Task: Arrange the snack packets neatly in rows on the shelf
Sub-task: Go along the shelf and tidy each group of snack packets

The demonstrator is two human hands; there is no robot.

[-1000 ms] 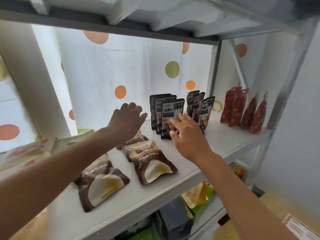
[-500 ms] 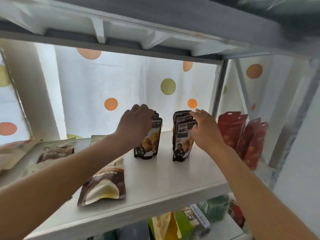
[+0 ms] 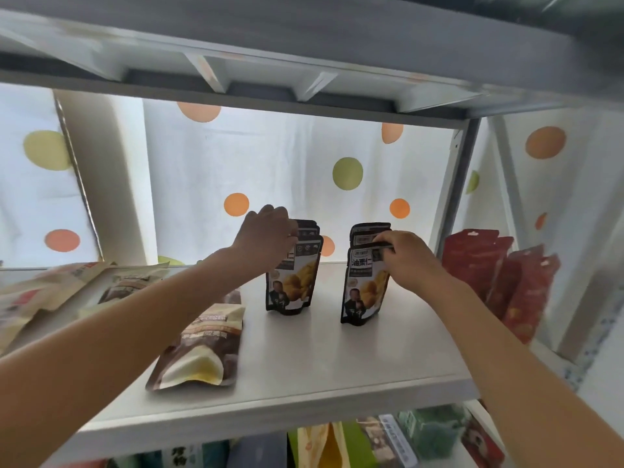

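Head view: shelf (image 3: 304, 363), centre frame; left hand (image 3: 266, 236) grips the top of the left black chestnut-packet stack (image 3: 293, 282), upright; right hand (image 3: 407, 255) pinches the top of the right black stack (image 3: 363, 292), upright; red packets (image 3: 499, 278) stand at right; brown pouch (image 3: 202, 352) and pale packets (image 3: 37, 295) lie flat at lower left, judged still unsorted.

The white shelf (image 3: 304, 359) carries two upright stacks of black packets at its middle: a left stack (image 3: 293, 285) and a right stack (image 3: 364, 288), apart from each other. At 8 o'clock from the left stack a brown packet (image 3: 199, 352) lies flat. Tan packets (image 3: 40, 292) lie flat at 9 o'clock. Red packets (image 3: 499, 275) stand at 3 o'clock, by the post.
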